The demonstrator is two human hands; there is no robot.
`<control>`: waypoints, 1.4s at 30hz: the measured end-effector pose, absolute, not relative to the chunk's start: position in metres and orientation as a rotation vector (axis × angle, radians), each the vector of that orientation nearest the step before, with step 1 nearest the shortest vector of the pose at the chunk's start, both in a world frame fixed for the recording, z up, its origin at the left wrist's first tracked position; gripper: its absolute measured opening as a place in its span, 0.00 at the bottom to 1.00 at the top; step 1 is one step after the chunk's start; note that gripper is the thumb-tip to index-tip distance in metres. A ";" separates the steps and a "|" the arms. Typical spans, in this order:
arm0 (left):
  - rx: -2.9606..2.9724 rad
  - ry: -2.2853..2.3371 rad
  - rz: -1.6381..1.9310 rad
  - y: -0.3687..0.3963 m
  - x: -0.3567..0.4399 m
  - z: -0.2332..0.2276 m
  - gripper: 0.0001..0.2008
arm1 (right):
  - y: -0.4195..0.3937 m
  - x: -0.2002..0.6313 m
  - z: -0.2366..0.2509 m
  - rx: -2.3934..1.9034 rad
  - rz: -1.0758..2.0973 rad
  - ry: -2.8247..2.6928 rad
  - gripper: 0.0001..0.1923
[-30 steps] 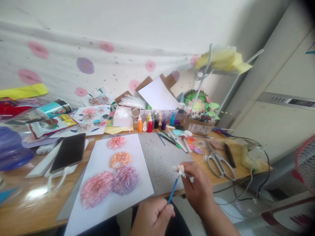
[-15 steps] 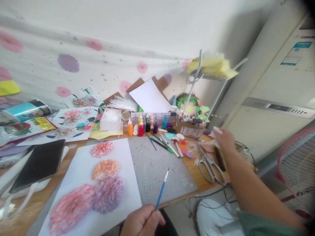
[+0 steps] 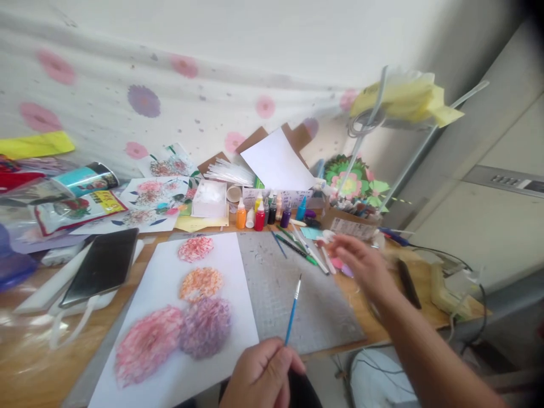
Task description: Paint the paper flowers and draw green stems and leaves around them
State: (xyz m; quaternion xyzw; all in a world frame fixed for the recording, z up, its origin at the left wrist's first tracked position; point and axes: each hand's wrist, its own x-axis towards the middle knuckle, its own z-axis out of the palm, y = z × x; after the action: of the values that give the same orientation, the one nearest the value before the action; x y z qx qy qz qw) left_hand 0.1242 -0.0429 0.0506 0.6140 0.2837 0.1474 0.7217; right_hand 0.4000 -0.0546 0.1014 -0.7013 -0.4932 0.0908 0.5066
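Observation:
My left hand [image 3: 266,371] is closed around the handle of a thin blue paintbrush [image 3: 293,311], its dark tip pointing up and away from me. Beside it lies white paper [image 3: 161,277] painted with red, orange, purple and pink blossoms. Over the right part of the table, my right hand [image 3: 361,263] reaches out with fingers apart and slightly blurred; I see nothing held in it. Close to its fingertips are pink and purple colour patches [image 3: 342,266] and several pens and brushes [image 3: 300,249]. The scissors are mostly hidden behind my right forearm.
A grey cutting mat [image 3: 280,294] lies under the paper. Small paint bottles [image 3: 260,217] stand at the back, beside a white box [image 3: 209,198]. A phone [image 3: 102,263] rests at left. A cardboard box [image 3: 351,224] holds tools near a metal stand [image 3: 361,133]. Cables [image 3: 482,300] hang at right.
My right hand has come from the back right edge, where it touched something white, leftward to the colour patches. My left hand still holds the paintbrush. The view has turned left.

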 end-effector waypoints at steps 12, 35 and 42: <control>1.272 0.553 0.359 -0.051 0.096 0.057 0.30 | -0.072 0.270 0.101 -1.036 0.662 -1.168 0.13; 1.253 0.449 0.334 -0.053 0.091 0.059 0.34 | -0.072 0.242 0.095 -0.907 0.656 -0.964 0.16; 1.209 0.500 0.374 -0.052 0.093 0.055 0.32 | -0.080 0.249 0.083 -1.148 0.186 -1.421 0.26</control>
State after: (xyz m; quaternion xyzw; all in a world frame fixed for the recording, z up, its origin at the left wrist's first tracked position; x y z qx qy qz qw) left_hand 0.0933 -0.0519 0.0554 0.5590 0.2312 0.1731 0.7772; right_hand 0.2490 -0.0804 0.0832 -0.4966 -0.6148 0.0804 0.6074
